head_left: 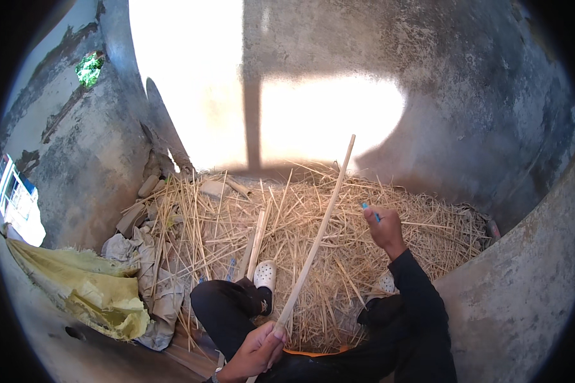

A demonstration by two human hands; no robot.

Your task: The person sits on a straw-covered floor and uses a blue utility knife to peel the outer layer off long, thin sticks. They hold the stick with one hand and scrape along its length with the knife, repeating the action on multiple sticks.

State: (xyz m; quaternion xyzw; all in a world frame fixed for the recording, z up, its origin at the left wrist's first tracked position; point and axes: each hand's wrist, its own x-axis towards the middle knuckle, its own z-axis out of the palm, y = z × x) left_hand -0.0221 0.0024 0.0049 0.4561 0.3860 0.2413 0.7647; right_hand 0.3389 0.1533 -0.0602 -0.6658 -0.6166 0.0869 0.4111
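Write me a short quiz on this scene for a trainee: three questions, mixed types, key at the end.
1. Multiple choice: What colour is the small object in the right hand?
A) Red
B) Blue
C) Yellow

2. True or false: The left hand grips the long wooden strip by its upper tip.

3. Fill in the blank: The frayed yellow sheet is on the person's ____ side.

Key:
1. B
2. False; the hand grips the lower part, and the strip slants up and away from it.
3. left
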